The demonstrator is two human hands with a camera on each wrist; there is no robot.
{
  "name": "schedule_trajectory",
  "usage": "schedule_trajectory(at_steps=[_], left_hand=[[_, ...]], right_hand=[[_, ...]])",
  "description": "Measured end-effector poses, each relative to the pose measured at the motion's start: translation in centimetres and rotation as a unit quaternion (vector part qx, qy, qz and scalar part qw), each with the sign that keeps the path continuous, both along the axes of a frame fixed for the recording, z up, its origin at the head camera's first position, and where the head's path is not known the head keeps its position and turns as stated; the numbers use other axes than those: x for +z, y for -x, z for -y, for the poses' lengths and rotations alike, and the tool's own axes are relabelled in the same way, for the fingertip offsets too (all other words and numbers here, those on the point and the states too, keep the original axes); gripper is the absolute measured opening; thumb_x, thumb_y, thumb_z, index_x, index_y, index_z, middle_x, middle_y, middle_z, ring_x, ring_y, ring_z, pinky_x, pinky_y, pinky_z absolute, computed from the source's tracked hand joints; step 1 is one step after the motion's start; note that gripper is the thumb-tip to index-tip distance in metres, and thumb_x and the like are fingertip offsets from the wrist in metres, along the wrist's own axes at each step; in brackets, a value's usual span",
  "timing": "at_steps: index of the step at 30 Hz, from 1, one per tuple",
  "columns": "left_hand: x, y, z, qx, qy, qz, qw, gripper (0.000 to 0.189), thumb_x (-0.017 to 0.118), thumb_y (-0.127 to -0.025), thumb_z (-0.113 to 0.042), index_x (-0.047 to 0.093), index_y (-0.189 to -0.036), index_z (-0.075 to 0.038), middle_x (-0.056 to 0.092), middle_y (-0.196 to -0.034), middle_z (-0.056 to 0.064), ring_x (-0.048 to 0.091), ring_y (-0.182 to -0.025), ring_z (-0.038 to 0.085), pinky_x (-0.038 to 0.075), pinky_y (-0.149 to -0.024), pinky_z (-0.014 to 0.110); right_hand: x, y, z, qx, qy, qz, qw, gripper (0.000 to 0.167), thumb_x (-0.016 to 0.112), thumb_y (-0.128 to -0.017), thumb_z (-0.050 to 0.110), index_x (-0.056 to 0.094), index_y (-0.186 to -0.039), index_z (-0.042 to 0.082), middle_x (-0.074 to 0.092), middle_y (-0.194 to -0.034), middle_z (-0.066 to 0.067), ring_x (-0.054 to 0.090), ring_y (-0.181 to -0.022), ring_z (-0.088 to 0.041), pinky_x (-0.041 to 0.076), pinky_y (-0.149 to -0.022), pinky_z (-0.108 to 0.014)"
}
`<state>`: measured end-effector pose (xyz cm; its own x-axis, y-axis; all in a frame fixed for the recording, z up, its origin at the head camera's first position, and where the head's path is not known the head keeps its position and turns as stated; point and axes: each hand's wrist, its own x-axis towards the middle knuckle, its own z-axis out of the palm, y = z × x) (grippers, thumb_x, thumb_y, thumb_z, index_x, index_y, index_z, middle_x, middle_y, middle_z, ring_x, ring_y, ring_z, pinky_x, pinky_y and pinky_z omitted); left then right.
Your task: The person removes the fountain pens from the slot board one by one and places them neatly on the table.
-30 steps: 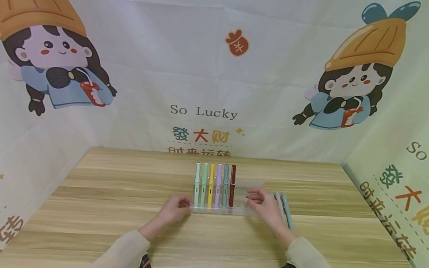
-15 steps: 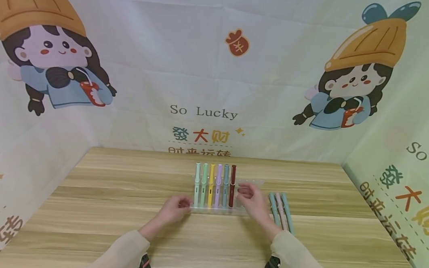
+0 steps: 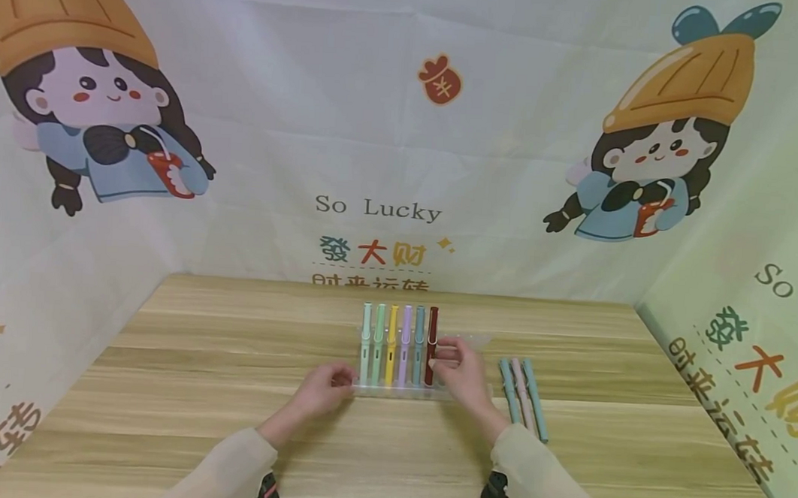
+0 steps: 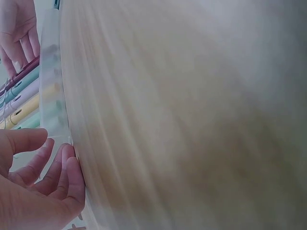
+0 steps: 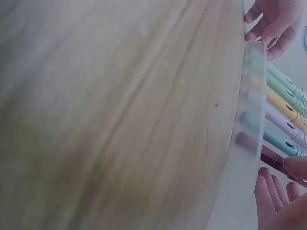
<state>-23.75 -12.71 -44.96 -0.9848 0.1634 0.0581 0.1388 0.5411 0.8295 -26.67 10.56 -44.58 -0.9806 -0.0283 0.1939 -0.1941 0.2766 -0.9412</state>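
A clear plastic pen stand [image 3: 398, 393] sits on the table with a row of capped pens leaning in its left part. From left they run pale mint, green, yellow [image 3: 391, 346], lilac [image 3: 405, 347], blue-teal [image 3: 419, 348] and dark red [image 3: 433, 326]. My left hand [image 3: 324, 389] holds the stand's left end between thumb and fingers. My right hand [image 3: 463, 376] pinches the dark red pen, the rightmost in the row; its thumb lies on the barrel in the right wrist view. The pen's lower end is behind the stand's frosted front strip [image 5: 240, 167] there.
To the right of the stand lie three loose pens: a teal pen [image 3: 510, 390], a pink pen [image 3: 523, 391] and another teal pen [image 3: 536, 399]. The wooden table [image 3: 388, 459] meets a printed cloth backdrop [image 3: 297, 123] at its back and sides.
My right hand has moved left along the stand, from near the loose pens to the dark red pen, uncovering the loose pens. My left hand has stayed at the stand's left end.
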Motion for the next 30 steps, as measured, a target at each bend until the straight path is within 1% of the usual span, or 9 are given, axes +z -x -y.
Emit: schedule_trajectory(at_steps=[7, 15, 20, 25, 30], left_hand=[[0.05, -0.05, 0.00, 0.000, 0.002, 0.001, 1.0000, 0.015, 0.058, -0.076, 0.005, 0.058, -0.091, 0.005, 0.057, -0.079, 0.007, 0.053, -0.077, 0.020, 0.047, -0.069, 0.033], [0.05, -0.01, -0.06, -0.001, 0.003, 0.001, 1.0000, 0.014, 0.058, -0.076, 0.004, 0.058, -0.090, 0.005, 0.056, -0.079, 0.006, 0.053, -0.076, 0.020, 0.047, -0.069, 0.033], [0.11, -0.05, -0.03, 0.000, 0.003, -0.003, 1.0000, 0.013, 0.058, -0.076, 0.005, 0.058, -0.089, 0.005, 0.057, -0.079, 0.007, 0.053, -0.076, 0.020, 0.047, -0.069, 0.033], [0.09, 0.02, -0.06, 0.003, 0.005, -0.006, 1.0000, 0.013, 0.059, -0.076, 0.005, 0.059, -0.088, 0.005, 0.057, -0.078, 0.007, 0.054, -0.076, 0.020, 0.047, -0.069, 0.034], [-0.01, 0.06, 0.00, 0.001, 0.005, -0.006, 1.0000, 0.014, 0.059, -0.075, 0.005, 0.059, -0.089, 0.005, 0.057, -0.079, 0.006, 0.054, -0.077, 0.020, 0.047, -0.070, 0.034]], right_hand=[[-0.16, 0.04, 0.27, 0.003, 0.000, 0.013, 0.9999, 0.035, 0.060, -0.075, -0.007, 0.051, -0.109, -0.003, 0.060, -0.093, -0.022, 0.060, -0.083, -0.032, 0.051, -0.067, -0.034], [-0.26, 0.01, 0.30, 0.004, -0.003, 0.008, 1.0000, 0.033, 0.058, -0.076, -0.009, 0.051, -0.108, -0.004, 0.062, -0.088, -0.021, 0.061, -0.079, -0.029, 0.051, -0.066, -0.032], [-0.23, -0.03, 0.39, 0.000, -0.008, 0.002, 1.0000, 0.033, 0.058, -0.076, -0.010, 0.051, -0.108, -0.004, 0.062, -0.088, -0.021, 0.061, -0.079, -0.029, 0.050, -0.068, -0.033], [0.02, -0.10, 0.55, -0.016, 0.001, -0.004, 0.9999, 0.033, 0.058, -0.077, -0.007, 0.052, -0.109, -0.002, 0.062, -0.088, -0.018, 0.060, -0.080, -0.027, 0.050, -0.069, -0.033], [0.71, -0.01, 0.46, -0.038, 0.017, -0.014, 0.9990, 0.033, 0.058, -0.079, -0.005, 0.050, -0.111, -0.002, 0.062, -0.087, -0.017, 0.058, -0.082, -0.028, 0.048, -0.073, -0.036]])
